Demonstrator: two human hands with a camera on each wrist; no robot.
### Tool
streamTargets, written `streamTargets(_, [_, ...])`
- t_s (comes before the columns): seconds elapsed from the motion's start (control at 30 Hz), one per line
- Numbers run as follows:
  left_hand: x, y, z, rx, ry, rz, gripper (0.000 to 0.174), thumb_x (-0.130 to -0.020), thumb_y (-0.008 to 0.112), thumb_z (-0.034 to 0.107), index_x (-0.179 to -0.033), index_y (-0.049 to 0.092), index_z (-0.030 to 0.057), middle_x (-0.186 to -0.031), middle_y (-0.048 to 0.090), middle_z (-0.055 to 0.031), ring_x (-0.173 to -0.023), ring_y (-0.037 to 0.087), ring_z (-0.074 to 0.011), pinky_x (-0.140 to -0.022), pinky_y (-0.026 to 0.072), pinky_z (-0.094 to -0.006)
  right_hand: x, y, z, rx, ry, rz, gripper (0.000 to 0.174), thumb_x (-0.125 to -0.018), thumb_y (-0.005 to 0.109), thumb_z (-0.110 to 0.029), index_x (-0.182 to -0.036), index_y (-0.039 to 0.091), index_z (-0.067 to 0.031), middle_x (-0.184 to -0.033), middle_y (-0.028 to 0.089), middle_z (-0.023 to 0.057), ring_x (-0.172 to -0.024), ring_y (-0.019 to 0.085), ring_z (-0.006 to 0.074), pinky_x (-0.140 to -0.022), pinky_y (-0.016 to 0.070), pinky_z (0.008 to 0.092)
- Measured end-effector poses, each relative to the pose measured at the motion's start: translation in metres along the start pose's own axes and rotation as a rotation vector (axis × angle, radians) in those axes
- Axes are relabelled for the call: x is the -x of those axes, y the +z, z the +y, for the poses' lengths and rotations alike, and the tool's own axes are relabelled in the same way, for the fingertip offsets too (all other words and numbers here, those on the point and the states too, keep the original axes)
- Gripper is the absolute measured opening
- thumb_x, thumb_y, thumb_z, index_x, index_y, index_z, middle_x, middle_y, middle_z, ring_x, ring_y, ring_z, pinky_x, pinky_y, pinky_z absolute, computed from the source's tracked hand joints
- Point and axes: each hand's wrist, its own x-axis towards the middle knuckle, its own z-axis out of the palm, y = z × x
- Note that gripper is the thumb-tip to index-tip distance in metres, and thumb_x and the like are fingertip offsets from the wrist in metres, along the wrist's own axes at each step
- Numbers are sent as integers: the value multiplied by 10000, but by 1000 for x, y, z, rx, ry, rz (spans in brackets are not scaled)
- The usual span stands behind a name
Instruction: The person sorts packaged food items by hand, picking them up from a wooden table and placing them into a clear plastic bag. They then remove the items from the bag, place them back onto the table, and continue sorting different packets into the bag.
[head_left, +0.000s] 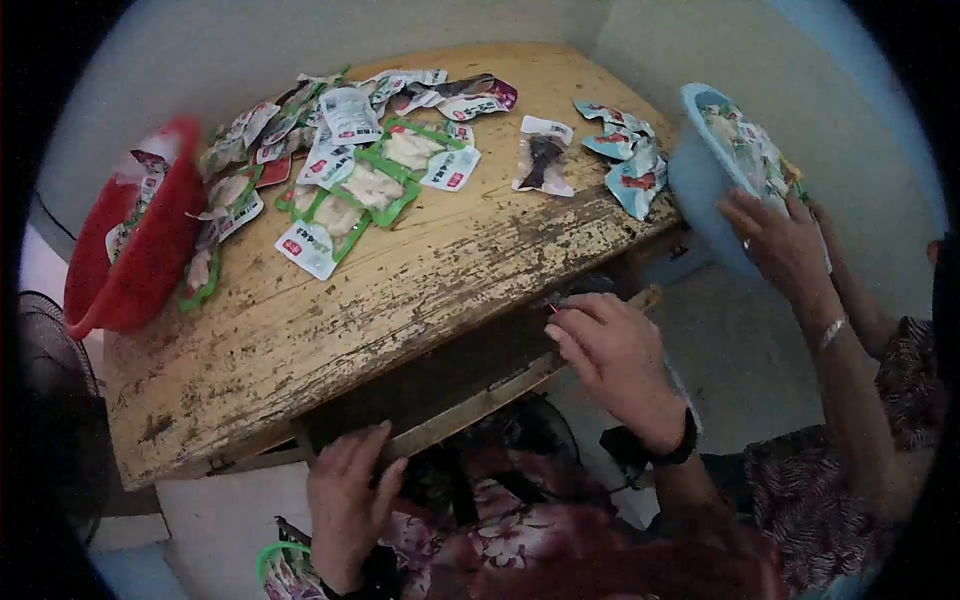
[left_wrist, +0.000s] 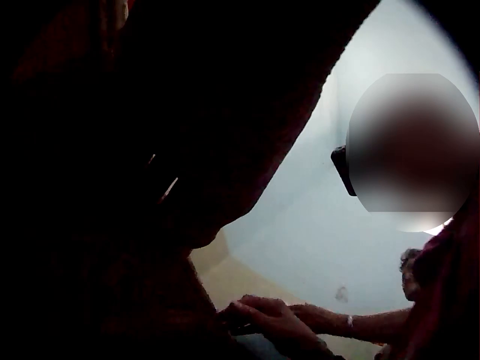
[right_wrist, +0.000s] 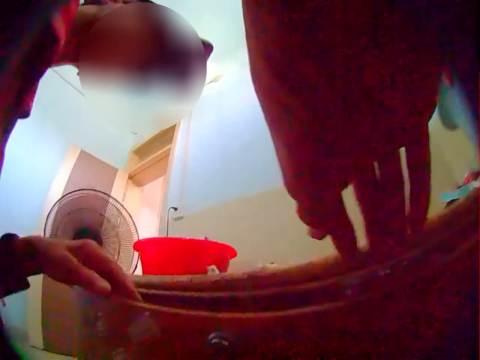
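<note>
In the head view, a drawer point(head_left: 480, 400) is seen standing open under the worn wooden surface point(head_left: 330, 320). Its front edge is hooked by the curled fingers point(head_left: 375, 450) of the left hand point(head_left: 345, 490). The right hand point(head_left: 615, 355) is laid further along the same edge, fingers close together. Beyond the fingers, snack packets point(head_left: 350, 190) are scattered. A red basin point(head_left: 140, 240) is seen to their left, and to their right a blue basin point(head_left: 705, 170) is held by another person's hand point(head_left: 775, 240).

The left wrist view is mostly dark, and the fingers cannot be made out there.

In the right wrist view, the right fingers are set nearly straight on the drawer edge. A fan point(right_wrist: 90, 225) and a pale wall point(right_wrist: 225, 135) are seen behind.
</note>
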Motion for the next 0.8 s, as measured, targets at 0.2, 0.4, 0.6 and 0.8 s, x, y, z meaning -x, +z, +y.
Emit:
streamTargets(0.2, [0,-1,-1,-28,38,4,389,-868,744,184,-1223,666,47,-1099,694,-162,-976,646,-372,-852,518,-446,9,-2,15,243,47,4,371,-972,609,-439,-994,748,-95,-1217,636,187,-1120,592,354,-935,476,512])
streamTargets(0.4, [2,-3,-4,-22,57,15,393,-862,746,178,-1228,671,55,-1089,695,-150,-960,648,-356,-839,519,-434,-15,11,28,327,93,-184,460,-1000,546,-478,-968,757,-71,-1154,657,172,-1101,600,348,-868,475,507])
streamTargets(0.6, [2,-3,-5,25,31,37,382,-861,741,145,-1224,671,51,-1113,695,-157,-993,654,-353,-855,526,-422,-22,19,32,34,169,-129,340,-1003,578,-334,-941,742,-43,-931,714,126,-916,654,344,-807,476,496])
streamTargets(0.8, [3,-5,2,349,2,210,414,-868,702,68,-1275,647,18,-1023,721,-166,-916,691,-299,-837,535,-361,5,11,-49,-482,-307,70,279,-917,694,-144,-1177,696,-44,-1264,680,105,-983,695,279,-838,534,419])
